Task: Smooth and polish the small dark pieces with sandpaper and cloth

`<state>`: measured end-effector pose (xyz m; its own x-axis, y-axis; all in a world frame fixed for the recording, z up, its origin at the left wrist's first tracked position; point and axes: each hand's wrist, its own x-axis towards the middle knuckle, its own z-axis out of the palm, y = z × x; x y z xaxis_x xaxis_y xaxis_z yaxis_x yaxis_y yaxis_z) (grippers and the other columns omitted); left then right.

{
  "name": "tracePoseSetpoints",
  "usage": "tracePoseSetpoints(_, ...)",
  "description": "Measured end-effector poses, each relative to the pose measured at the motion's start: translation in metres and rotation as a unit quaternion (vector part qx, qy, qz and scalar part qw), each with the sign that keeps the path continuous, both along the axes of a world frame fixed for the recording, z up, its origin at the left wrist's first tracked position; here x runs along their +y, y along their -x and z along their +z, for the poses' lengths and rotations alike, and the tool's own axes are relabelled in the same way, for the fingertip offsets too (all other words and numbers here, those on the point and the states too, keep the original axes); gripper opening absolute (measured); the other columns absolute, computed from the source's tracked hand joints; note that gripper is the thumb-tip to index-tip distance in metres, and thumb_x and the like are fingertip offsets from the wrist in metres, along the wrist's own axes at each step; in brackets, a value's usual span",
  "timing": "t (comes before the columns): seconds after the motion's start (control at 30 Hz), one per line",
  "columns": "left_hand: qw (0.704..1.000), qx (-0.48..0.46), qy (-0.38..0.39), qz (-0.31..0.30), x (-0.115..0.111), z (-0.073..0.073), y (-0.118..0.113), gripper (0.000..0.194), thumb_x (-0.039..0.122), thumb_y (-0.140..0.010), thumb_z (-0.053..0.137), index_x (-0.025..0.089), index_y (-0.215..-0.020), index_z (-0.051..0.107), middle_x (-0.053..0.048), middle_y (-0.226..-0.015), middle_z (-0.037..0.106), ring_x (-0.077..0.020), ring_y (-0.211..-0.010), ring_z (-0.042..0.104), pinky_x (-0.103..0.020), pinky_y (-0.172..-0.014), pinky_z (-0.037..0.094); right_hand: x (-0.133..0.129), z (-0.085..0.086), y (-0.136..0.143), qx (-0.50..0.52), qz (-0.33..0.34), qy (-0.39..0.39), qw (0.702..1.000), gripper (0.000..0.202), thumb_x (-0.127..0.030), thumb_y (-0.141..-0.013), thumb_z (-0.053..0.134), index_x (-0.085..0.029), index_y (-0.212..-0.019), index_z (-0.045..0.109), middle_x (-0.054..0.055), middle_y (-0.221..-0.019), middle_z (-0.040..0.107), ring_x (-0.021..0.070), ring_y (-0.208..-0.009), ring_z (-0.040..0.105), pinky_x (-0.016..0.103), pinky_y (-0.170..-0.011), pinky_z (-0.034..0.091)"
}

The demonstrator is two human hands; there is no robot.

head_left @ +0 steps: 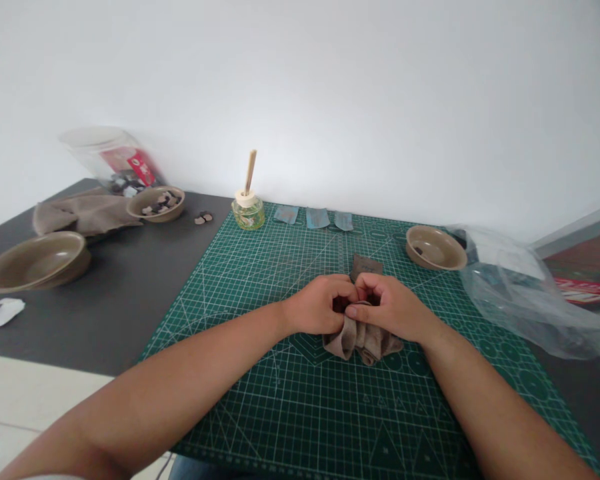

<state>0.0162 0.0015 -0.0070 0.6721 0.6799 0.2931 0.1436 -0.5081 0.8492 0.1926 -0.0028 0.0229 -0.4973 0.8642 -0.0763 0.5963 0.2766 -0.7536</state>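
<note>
My left hand [323, 304] and my right hand [390, 308] meet over the green cutting mat [280, 400], fingers curled in and closed on a crumpled brown cloth [365, 343]. The cloth hangs in folds below the fingers, its lower end at the mat. Whatever else the fingertips may pinch is hidden between the hands. Just behind them lies a small dark brown square piece [367, 265] with faint marks on it.
At the back are a reed diffuser [249, 212] and three bluish squares [317, 218]. A bowl [435, 247] and clear plastic bag [505, 287] sit right. Left are a bowl of small pieces [156, 203], another bowl [36, 262], brown cloth [87, 212] and a clear jar [100, 150].
</note>
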Motion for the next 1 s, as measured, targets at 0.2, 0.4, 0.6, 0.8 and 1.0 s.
tracePoseSetpoints(0.2,1.000,0.002,0.004,0.003,-0.0005,0.0011,-0.0001,0.011,0.005,-0.062,0.061,0.013,-0.069,0.058,-0.001,-0.075,0.054,-0.0112,-0.069,0.052,-0.023,-0.063,0.043,-0.0007,0.0013,-0.0004,-0.002,-0.002,-0.003,1.000,0.034,-0.045,-0.068,0.066,-0.019,-0.063,0.045,-0.004,-0.058,0.045,0.0101,-0.054,0.040,0.023,-0.049,0.030)
tracePoseSetpoints(0.4,1.000,0.011,0.004,0.006,-0.0001,0.0002,-0.0001,0.012,0.005,-0.061,0.061,0.013,-0.069,0.058,-0.001,-0.075,0.055,-0.0114,-0.070,0.053,-0.023,-0.063,0.044,0.0002,0.0005,0.0010,0.000,-0.002,0.001,1.000,0.034,-0.045,-0.068,0.066,-0.019,-0.063,0.045,-0.004,-0.058,0.045,0.0100,-0.054,0.039,0.023,-0.049,0.029)
tracePoseSetpoints(0.6,1.000,0.005,0.001,0.005,-0.0001,0.0000,-0.0004,0.011,0.005,-0.061,0.061,0.013,-0.068,0.058,0.000,-0.074,0.054,-0.0111,-0.069,0.052,-0.023,-0.062,0.043,0.0003,0.0007,0.0008,-0.001,0.000,-0.001,1.000,0.034,-0.045,-0.069,0.065,-0.019,-0.063,0.045,-0.004,-0.058,0.045,0.0104,-0.054,0.039,0.023,-0.050,0.030)
tracePoseSetpoints(0.8,1.000,0.011,0.007,0.006,0.0004,-0.0002,-0.0005,0.011,0.005,-0.061,0.061,0.014,-0.068,0.058,0.000,-0.075,0.055,-0.0109,-0.069,0.052,-0.023,-0.063,0.043,0.0003,0.0012,0.0003,-0.001,0.003,-0.003,1.000,0.034,-0.046,-0.068,0.065,-0.019,-0.063,0.045,-0.004,-0.059,0.045,0.0106,-0.055,0.039,0.023,-0.050,0.030)
tracePoseSetpoints(1.0,1.000,0.001,-0.003,0.001,0.0008,-0.0019,-0.0007,0.010,0.006,-0.062,0.061,0.013,-0.068,0.058,-0.001,-0.075,0.055,-0.0110,-0.070,0.052,-0.023,-0.064,0.043,0.0004,0.0012,0.0001,-0.001,-0.002,0.003,1.000,0.034,-0.046,-0.067,0.066,-0.019,-0.063,0.045,-0.004,-0.058,0.045,0.0107,-0.055,0.039,0.023,-0.050,0.030)
